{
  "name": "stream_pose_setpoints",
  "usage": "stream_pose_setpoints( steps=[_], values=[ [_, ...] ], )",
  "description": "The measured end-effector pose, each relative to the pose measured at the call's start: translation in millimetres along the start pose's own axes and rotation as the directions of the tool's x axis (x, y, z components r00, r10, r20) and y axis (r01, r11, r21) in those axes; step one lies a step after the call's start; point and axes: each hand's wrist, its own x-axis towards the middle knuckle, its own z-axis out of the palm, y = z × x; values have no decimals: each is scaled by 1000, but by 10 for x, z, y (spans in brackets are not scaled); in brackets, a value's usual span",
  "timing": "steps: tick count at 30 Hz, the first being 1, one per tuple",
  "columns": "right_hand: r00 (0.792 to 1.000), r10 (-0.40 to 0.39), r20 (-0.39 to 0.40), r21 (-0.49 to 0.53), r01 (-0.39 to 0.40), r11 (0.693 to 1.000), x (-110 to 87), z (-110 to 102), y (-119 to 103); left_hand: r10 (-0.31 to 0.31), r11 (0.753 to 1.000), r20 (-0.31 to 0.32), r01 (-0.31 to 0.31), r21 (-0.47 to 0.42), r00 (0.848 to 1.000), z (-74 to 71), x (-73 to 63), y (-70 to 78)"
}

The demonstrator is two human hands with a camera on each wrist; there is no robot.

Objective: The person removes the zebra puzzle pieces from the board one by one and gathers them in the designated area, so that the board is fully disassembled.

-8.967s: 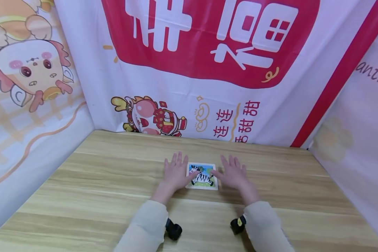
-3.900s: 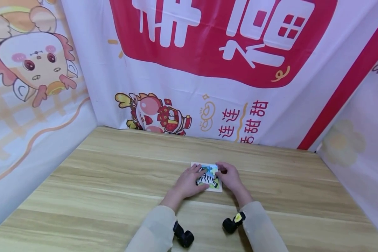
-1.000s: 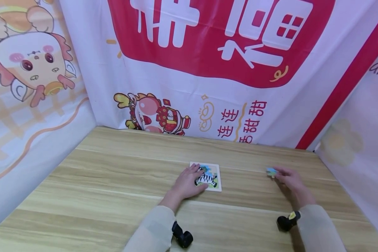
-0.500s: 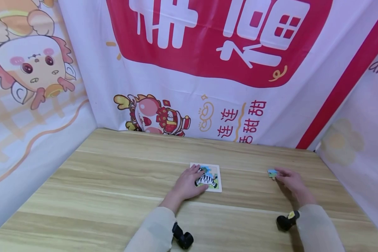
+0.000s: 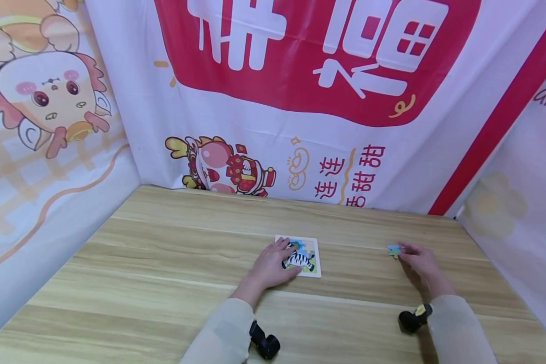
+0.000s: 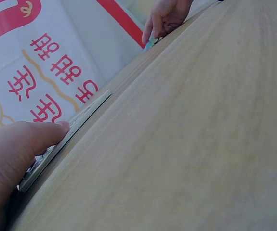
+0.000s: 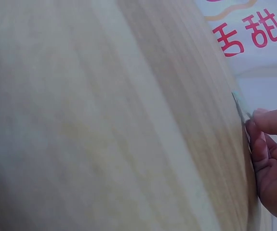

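A square zebra puzzle board (image 5: pixel 318 265) with a pale frame lies near the table's middle. My left hand (image 5: pixel 271 265) rests on its left side, fingers spread over the picture and covering part of it. In the left wrist view the thumb lies along the edge of the puzzle board (image 6: pixel 92 107). A pale bare patch shows at the picture's upper right. Well to the right, my right hand (image 5: pixel 422 260) pinches a blue and green puzzle piece (image 5: pixel 393 250) between thumb and fingers. The right wrist view shows that puzzle piece (image 7: pixel 242 102) low at the tabletop.
A wood-grain table (image 5: pixel 164 263) spreads around both hands. Printed cloth (image 5: pixel 236 111) hangs along the back, with more cloth at the left and right sides. Black wrist cameras (image 5: pixel 265 343) sit at both sleeves.
Earlier both hands lay flat at the board. The right hand then took hold of the upper-right piece and carried it right. Over the last second both hands have hardly moved.
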Motion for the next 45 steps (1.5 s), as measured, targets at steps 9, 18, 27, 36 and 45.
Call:
stream_pose_setpoints(
  steps=[9,18,27,36,45],
  values=[
    [997,62,39,106,-65,992,-32,-57,-1,-9,1000,14,9,-23,1000,-21,-3,24],
    [989,91,114,300,-122,946,-124,-46,-218,-21,998,-18,20,-59,1000,-11,23,3],
    [982,-117,145,403,50,914,-134,313,-440,-37,999,-23,36,-40,999,-44,0,-16],
    [954,-241,176,233,198,952,-138,737,-804,0,1000,-34,0,-1,999,-113,-68,-122],
    [954,-207,218,293,138,946,-135,1102,-949,44,999,-16,-44,22,999,-98,-95,-175]
  ],
)
